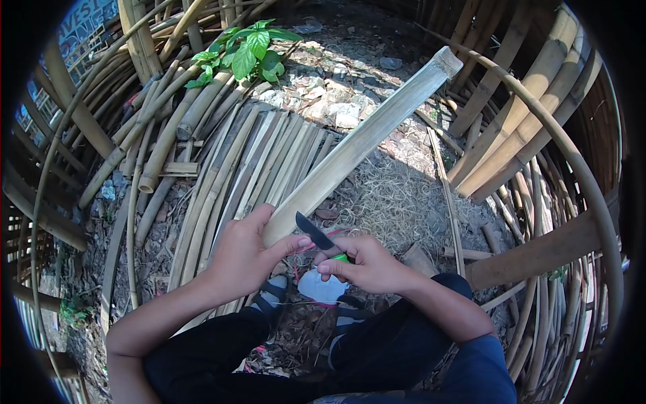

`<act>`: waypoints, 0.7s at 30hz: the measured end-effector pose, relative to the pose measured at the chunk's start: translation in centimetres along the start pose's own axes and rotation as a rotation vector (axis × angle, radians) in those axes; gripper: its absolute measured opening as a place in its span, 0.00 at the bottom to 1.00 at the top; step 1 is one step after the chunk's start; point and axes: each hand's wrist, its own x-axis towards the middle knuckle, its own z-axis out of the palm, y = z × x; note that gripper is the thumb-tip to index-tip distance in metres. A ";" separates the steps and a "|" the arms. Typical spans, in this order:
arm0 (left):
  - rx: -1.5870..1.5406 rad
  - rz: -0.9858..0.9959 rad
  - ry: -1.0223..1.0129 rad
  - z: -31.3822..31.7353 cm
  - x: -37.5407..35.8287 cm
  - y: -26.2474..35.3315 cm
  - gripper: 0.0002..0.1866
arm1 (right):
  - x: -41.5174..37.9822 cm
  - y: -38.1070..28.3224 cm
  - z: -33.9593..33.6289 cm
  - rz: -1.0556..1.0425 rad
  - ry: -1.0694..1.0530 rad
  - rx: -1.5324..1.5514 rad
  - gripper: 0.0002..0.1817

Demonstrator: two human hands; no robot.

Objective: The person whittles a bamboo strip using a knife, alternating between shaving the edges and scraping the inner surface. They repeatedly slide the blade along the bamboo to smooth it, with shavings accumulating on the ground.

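Observation:
A long split bamboo piece [367, 145] slants from the lower middle up to the right, its pale inner face showing. My left hand [245, 252] is wrapped round its lower end, with the thumb pointing right. In my right hand [360, 262] is a knife [313, 231] with a dark blade and a green handle, held in closed fingers. The blade points up and left, just right of the bamboo's lower end and close to my left thumb. Below the hands, a white flat object [323, 286] lies on the ground between my feet.
Split bamboo strips [259, 158] lie side by side at the left. Bamboo poles [538, 101] lean at the right beside a curved pole [572, 148]. A leafy green plant [249, 54] grows at the top. Shavings [397, 202] and stones [343, 111] cover the ground ahead.

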 end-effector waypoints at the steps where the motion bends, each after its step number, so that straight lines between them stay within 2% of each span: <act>1: -0.122 -0.102 -0.055 0.0 0.1 0.3 0.19 | 0.0 -0.2 0.1 0.030 -0.021 0.019 0.11; 2: -0.243 -0.204 -0.111 -0.1 0.2 0.7 0.17 | 0.0 -0.1 0.1 0.031 -0.022 0.020 0.11; 3: -0.244 -0.206 -0.110 -0.4 0.3 1.6 0.17 | 0.1 0.0 0.2 0.017 -0.039 0.052 0.11; 5: -0.458 -0.285 -0.242 -1.1 0.6 3.2 0.15 | 0.1 0.0 0.3 0.004 -0.059 0.086 0.11; 8: -0.590 -0.281 -0.257 -0.9 0.7 3.3 0.12 | 0.1 -0.2 0.5 -0.019 -0.119 0.097 0.12; 12: -0.634 -0.313 -0.293 -0.9 1.1 3.7 0.12 | 0.5 0.3 1.4 -0.034 -0.092 0.257 0.12; 14: -0.607 -0.330 -0.319 -1.0 1.4 3.2 0.15 | 0.6 0.6 1.3 -0.041 -0.060 0.321 0.12; 16: -0.563 -0.279 -0.282 -1.2 1.7 3.1 0.13 | 0.3 1.2 0.6 -0.053 -0.011 0.357 0.13; 18: -0.517 -0.232 -0.255 -1.5 2.0 2.3 0.11 | -0.2 1.4 -0.5 -0.035 0.023 0.261 0.15; 20: -0.455 -0.286 -0.169 -1.8 2.3 0.1 0.12 | -0.6 2.0 -1.9 -0.015 0.050 0.166 0.16; 21: -0.449 -0.296 -0.162 -2.1 2.3 -0.1 0.12 | -0.7 2.4 -2.6 0.030 0.026 0.420 0.19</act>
